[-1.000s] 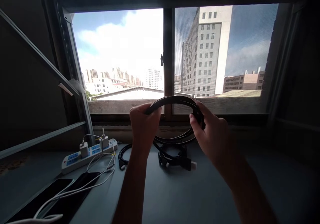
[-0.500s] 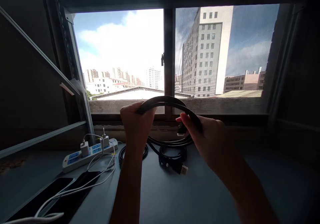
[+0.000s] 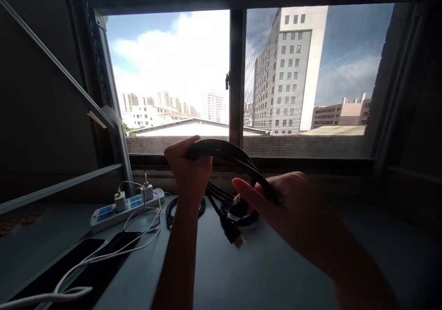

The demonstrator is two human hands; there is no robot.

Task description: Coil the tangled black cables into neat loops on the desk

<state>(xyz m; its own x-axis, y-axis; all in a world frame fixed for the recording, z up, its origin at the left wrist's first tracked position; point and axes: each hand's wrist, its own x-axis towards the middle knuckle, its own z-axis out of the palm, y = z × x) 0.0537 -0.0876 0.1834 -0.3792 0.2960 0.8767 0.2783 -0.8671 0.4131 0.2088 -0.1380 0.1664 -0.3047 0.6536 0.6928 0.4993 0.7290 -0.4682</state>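
A thick black HDMI cable (image 3: 226, 149), wound into a loop, is held above the desk between my hands. My left hand (image 3: 189, 160) is closed round the loop's left side. On the right side, my right hand (image 3: 276, 195) grips the loop, its thumb pointing left beside a dark plug with a pale metal end (image 3: 233, 217). Another plug with a metal tip (image 3: 232, 232) hangs below the loop on a length of cable. Behind it lies a coiled black cable (image 3: 247, 220), partly hidden. My right fingers are mostly hidden behind the loop.
Left of my left forearm, a second thin black coil (image 3: 171, 213) lies on the grey desk (image 3: 221, 273). A white power strip (image 3: 127, 208) holds two chargers with white cables (image 3: 117, 254), which cross two dark phone-like slabs (image 3: 65, 264). A window (image 3: 172, 79) stands behind.
The right side of the loop has dropped slightly, with my right hand and the plug beside its thumb moving down. The hanging plug now shows plainly below the loop. The view has shifted slightly.
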